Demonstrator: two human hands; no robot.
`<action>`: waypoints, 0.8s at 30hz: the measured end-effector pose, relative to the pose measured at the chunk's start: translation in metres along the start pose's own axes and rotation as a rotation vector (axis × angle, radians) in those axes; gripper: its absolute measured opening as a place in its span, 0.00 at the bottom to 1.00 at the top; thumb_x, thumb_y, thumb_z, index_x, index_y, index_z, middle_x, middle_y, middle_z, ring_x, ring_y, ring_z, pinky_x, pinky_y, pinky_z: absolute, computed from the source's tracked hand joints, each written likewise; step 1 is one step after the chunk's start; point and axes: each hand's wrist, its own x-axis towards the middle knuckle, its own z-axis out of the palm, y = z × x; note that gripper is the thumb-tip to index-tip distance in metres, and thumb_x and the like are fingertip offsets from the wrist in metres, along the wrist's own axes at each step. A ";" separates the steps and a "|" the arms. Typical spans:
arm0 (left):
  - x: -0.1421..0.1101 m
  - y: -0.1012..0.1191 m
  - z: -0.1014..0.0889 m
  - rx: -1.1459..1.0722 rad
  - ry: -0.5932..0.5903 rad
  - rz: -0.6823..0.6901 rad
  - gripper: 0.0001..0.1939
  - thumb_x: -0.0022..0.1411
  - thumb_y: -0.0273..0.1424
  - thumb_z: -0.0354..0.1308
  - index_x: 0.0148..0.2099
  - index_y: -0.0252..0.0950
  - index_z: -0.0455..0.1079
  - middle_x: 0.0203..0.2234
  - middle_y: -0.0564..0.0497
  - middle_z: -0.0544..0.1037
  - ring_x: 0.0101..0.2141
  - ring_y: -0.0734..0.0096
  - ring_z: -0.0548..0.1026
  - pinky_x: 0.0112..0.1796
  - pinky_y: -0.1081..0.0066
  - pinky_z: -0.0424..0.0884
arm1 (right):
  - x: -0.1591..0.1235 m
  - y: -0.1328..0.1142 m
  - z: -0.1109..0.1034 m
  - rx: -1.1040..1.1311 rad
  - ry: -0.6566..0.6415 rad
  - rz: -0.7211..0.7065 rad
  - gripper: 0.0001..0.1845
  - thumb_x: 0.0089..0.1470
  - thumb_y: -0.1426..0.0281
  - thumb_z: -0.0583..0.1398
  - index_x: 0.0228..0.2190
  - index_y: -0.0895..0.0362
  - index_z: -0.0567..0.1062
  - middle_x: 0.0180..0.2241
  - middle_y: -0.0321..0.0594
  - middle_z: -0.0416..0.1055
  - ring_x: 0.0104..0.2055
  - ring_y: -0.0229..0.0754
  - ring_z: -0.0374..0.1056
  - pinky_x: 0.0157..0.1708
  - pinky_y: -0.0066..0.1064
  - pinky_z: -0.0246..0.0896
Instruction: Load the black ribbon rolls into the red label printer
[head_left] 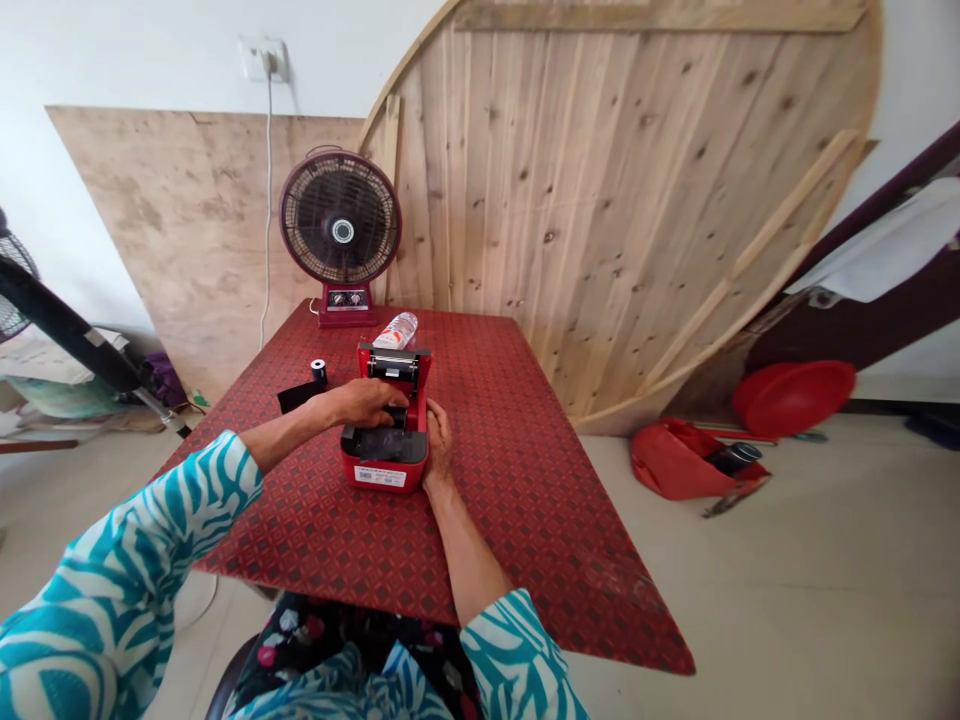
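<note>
A red-and-black label printer [386,465] stands on the table in front of me, its lid [394,368] raised at the back. My left hand [367,400] reaches into the opening from the left. Its fingers are drawn together and point down inside; what they hold, if anything, is hidden. Against the printer's right side, my right hand [437,440] curls and grips the casing. A dark strip lies across the front of the printer, above a white label. Left of the printer stands a small roll [318,371] with a dark outside and white end, near a flat black piece [295,396].
A maroon fan [342,235] stands at the table's back left, beside a plastic bottle [396,331] lying down. The patterned red table [525,520] meets leaning wooden boards [600,200]. A red bag [667,460] and red basin [795,397] are on the floor at right.
</note>
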 end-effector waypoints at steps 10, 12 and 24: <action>-0.054 -0.060 -0.031 -0.209 0.622 -0.066 0.22 0.54 0.28 0.57 0.53 0.38 0.69 0.42 0.50 0.76 0.39 0.69 0.75 0.43 0.69 0.71 | 0.000 0.003 -0.004 -0.054 0.038 0.012 0.23 0.51 0.56 0.55 0.44 0.53 0.74 0.42 0.40 0.76 0.46 0.45 0.69 0.44 0.37 0.64; -0.044 -0.086 -0.026 -0.311 0.661 -0.184 0.18 0.51 0.28 0.58 0.47 0.35 0.70 0.39 0.50 0.77 0.36 0.70 0.76 0.39 0.71 0.72 | -0.001 0.003 -0.005 -0.061 0.047 0.017 0.23 0.50 0.55 0.56 0.45 0.53 0.75 0.41 0.40 0.77 0.45 0.45 0.70 0.43 0.37 0.64; 0.040 -0.134 0.017 -0.181 0.427 -0.629 0.15 0.54 0.32 0.59 0.45 0.39 0.71 0.42 0.44 0.78 0.47 0.53 0.75 0.45 0.65 0.68 | -0.006 -0.012 -0.006 -0.091 0.054 0.124 0.22 0.50 0.56 0.57 0.44 0.53 0.74 0.44 0.40 0.75 0.42 0.43 0.69 0.42 0.35 0.63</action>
